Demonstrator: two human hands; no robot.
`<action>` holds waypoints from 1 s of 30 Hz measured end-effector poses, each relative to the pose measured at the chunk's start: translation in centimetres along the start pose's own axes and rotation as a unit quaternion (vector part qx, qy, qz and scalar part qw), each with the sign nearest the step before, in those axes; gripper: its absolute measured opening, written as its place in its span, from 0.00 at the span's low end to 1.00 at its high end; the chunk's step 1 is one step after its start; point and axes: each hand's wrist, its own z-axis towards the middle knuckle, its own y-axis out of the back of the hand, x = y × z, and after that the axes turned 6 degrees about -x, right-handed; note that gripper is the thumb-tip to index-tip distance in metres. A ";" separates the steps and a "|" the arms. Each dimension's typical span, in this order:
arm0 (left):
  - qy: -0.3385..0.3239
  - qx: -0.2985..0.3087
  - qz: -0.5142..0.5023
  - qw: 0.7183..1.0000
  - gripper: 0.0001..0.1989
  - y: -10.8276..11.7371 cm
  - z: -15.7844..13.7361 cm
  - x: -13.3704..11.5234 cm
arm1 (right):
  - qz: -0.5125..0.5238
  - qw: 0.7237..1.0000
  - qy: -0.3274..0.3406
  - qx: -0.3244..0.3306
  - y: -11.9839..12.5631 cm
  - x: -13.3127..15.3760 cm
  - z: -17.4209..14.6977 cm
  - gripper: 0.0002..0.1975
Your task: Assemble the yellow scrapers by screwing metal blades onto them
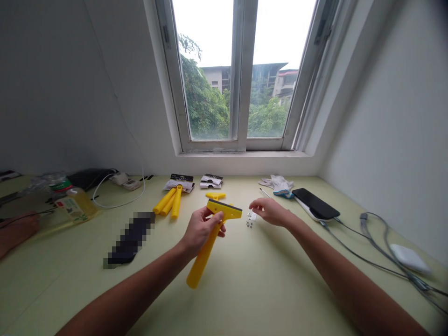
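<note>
My left hand is closed around a yellow scraper, just below its wide head with a dark strip along the edge. The handle slants down toward me. Over several small metal screws, my right hand is bent with its fingers drawn together; whether anything is pinched there is hidden. Beside those screws is a small white piece, partly behind the fingers. A thin screwdriver-like shaft points out just beyond my right hand. Behind the scraper lies a separate yellow scraper head.
Several yellow handles and printed cards lie at the back. White gloves, a black phone and cables are on the right. On the left are a blurred dark object, a bottle and another person's hand.
</note>
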 end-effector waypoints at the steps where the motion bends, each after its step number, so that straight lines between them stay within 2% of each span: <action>1: 0.015 -0.004 -0.029 0.999 0.17 -0.2 0.0 0.6 | -0.007 1.000 0.005 0.004 -0.4 0.0 0.4 0.12; 6: 0.068 -0.058 -0.100 0.991 0.16 -0.8 -0.6 2.9 | -0.049 0.998 0.037 0.017 -1.5 0.8 0.8 0.11; 11: 0.085 -0.097 -0.113 0.985 0.16 -0.8 -0.7 3.4 | -0.073 0.995 0.054 0.035 -1.3 1.0 0.2 0.10; 16: 0.087 -0.077 -0.120 0.986 0.16 -1.1 -1.1 3.5 | -0.096 0.993 0.050 0.039 -1.7 0.7 0.3 0.10; 23: 0.056 -0.040 -0.114 0.991 0.15 -1.5 -1.5 3.3 | -0.107 0.992 0.056 0.041 -2.6 0.4 0.6 0.07; 30: 0.042 -0.022 -0.099 0.994 0.15 -1.7 -2.2 2.5 | -0.104 0.991 0.072 0.033 -1.8 1.2 0.3 0.06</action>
